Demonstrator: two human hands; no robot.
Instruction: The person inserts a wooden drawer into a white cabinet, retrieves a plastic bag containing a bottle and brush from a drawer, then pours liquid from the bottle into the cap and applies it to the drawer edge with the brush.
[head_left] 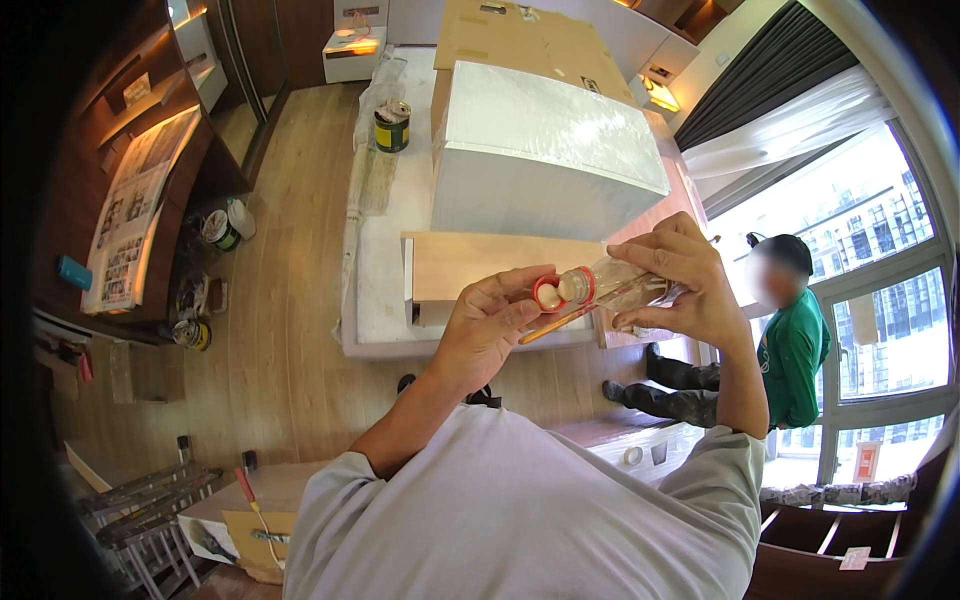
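Observation:
Pinched between the thumb and fingers of my left hand (490, 325) is a red bottle cap (538, 301) with cream-coloured liquid in it. My right hand (690, 285) grips a clear plastic bottle (618, 277) from the far end, tipped on its side. Its mouth, ringed in red, is right beside the cap, and cream liquid shows at the opening. A thin stick with an orange-brown end (545, 330), perhaps a brush handle, runs below the bottle toward my right hand; how it is held is partly hidden.
Beneath my hands lies a light wooden panel (490, 265) on a white platform (385, 290), with a wrapped white box (540, 190) behind. An open paint can (392, 128) stands at its left. A person in green (795, 340) stands at right. A folding ladder (150, 530) lies lower left.

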